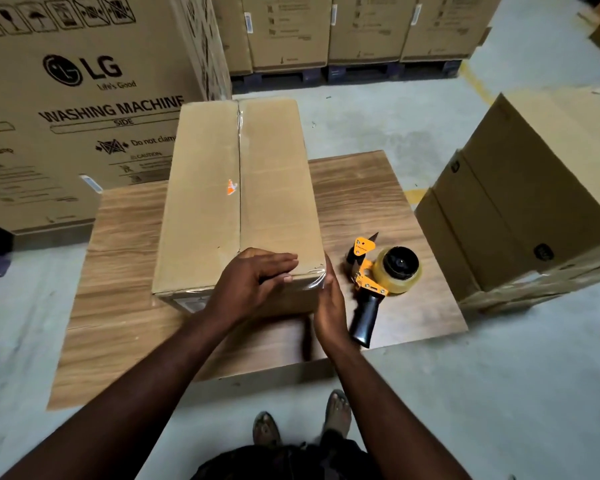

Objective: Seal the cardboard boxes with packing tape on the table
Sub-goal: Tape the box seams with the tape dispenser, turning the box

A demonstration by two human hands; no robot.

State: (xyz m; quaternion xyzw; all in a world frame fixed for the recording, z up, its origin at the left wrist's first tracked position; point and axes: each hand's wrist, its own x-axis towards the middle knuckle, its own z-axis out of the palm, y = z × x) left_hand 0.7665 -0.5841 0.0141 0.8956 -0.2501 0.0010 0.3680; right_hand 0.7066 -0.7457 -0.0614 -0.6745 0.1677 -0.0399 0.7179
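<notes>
The cardboard box point(236, 188) lies lengthwise on the wooden table point(125, 306), running from 6 to 12 o'clock, with its two top flaps meeting along a centre seam point(239, 150). Both our hands work at its 5 o'clock corner. Our left hand point(253, 282) lies flat on the lid with straight fingers pointing toward 3 o'clock. Our right hand point(329, 310) stands open against the box's side, palm to the cardboard. Neither hand grasps anything. We judge they are there to smooth the clear tape point(314, 280) that wraps over that corner edge, so it bonds on both faces.

The tape dispenser point(378, 271) lies on its side on the table at 4 o'clock from the box, handle toward us. We take it to be set down so that both palms are free, and close enough to pick up again.

Our arms hide most of the near face, so we cannot tell how far the tape runs down it. The tape is clear, and only its glare at the far end and the near corner shows it. Whether it covers the whole seam is hard to make out. A small orange mark point(232, 187) beside the seam is too small to identify.
</notes>
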